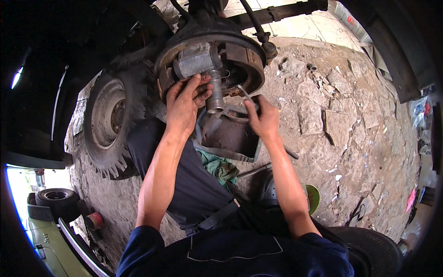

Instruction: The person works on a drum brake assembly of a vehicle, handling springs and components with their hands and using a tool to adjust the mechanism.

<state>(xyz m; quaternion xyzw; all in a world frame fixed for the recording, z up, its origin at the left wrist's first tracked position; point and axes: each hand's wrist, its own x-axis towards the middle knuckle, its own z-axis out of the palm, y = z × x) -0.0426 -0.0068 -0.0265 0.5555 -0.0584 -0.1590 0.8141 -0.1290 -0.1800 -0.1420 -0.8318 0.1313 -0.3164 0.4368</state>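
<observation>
A dirty wheel hub assembly point(251, 60) with a round backing plate faces me at the top. A grey curved metal piece point(196, 60) sits across its upper part, and a steel spindle point(215, 94) sticks out below that. My left hand point(184, 101) is at the spindle's left side, fingers bent and touching the grey piece's lower edge; what they grip is hidden. Closed around a slim metal tool point(246, 93), my right hand point(264, 117) is to the spindle's right. The tool's far end reaches the lower part of the assembly; its exact kind cannot be made out.
Below the spindle is a dark metal frame point(230, 138), with a green rag point(219, 167) beside it. A wheel with a knobbly tyre point(108, 115) stands left. Another tyre point(369, 251) lies lower right. Broken stone slabs point(311, 115) cover the ground at right; a red can point(94, 220) is lower left.
</observation>
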